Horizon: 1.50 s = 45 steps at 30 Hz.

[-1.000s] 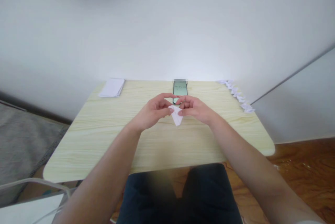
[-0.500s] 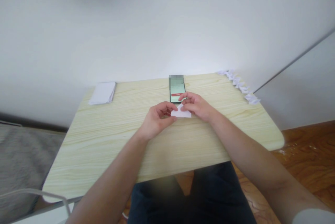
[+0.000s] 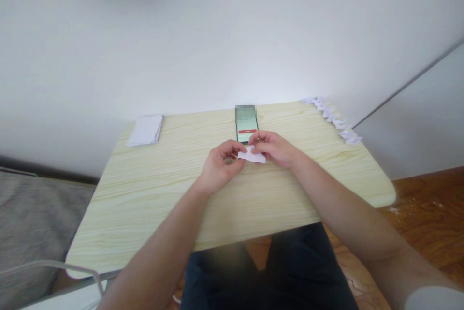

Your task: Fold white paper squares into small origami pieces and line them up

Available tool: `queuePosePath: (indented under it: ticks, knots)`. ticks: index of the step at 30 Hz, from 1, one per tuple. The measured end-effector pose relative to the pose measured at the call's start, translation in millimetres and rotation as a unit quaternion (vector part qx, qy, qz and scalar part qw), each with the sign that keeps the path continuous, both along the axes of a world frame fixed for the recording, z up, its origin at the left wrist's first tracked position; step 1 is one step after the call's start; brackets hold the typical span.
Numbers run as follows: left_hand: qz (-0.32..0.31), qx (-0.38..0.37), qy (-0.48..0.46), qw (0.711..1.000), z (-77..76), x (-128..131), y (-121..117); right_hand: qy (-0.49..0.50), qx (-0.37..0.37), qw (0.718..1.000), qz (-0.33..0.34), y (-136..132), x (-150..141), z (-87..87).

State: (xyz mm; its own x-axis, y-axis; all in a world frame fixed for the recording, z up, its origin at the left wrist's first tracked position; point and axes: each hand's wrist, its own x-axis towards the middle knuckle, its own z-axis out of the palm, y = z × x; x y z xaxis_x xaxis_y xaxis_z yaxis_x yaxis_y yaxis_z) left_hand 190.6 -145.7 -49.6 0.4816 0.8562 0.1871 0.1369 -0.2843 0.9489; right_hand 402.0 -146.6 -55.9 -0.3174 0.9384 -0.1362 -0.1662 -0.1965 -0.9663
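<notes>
Pale wood-grain table [image 3: 174, 174], white wall [image 3: 203, 34] behind, hands [image 3: 220, 167] holding folded paper [image 3: 253, 157]

The paper [image 3: 252, 157] is white; at its twelve o'clock, the phone [image 3: 247, 125] shows pale green with a red bar [image 3: 247, 131]. White too: the stack [image 3: 145, 130] between nine and ten, folded pieces [image 3: 329, 115] at two. Table [image 3: 152, 194]: pale yellow, streaky grain. Trousers [image 3: 300, 266] at six: dark navy. Floor [image 3: 435, 242] at four: brown, dark-veined.
</notes>
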Motion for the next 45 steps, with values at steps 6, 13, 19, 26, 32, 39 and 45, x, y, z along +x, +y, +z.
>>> queuePosePath:
  ticks: [6, 13, 19, 26, 32, 39, 45]
  knots:
    - [-0.011, -0.004, 0.046, 0.999, 3.6, 0, -1, -0.008, 0.038, 0.999, 0.022, -1, 1, 0.6]
    - [0.001, -0.022, 0.015, 1.000, -3.7, 0, 2, -0.016, 0.060, 0.998, 0.034, -3, -2, 2.2]
    - [0.030, -0.041, -0.027, 0.998, -9.7, 1, 6, 0.007, 0.028, 0.999, 0.022, -4, -4, 3.2]
    - [0.042, -0.083, -0.063, 0.994, -7.2, 0, 11, -0.025, 0.068, 0.997, 0.006, -5, -3, -2.6]
    - [0.027, -0.086, -0.086, 0.992, -6.7, 0, 11, -0.062, 0.073, 0.995, -0.018, -7, -5, -0.1]
    - [-0.005, -0.097, -0.095, 0.991, -9.2, -1, 13, -0.110, 0.131, 0.981, -0.089, -8, -9, -0.1]
    - [-0.012, -0.084, -0.100, 0.991, -7.3, -1, 11, -0.150, 0.140, 0.970, -0.128, -7, -11, -3.2]
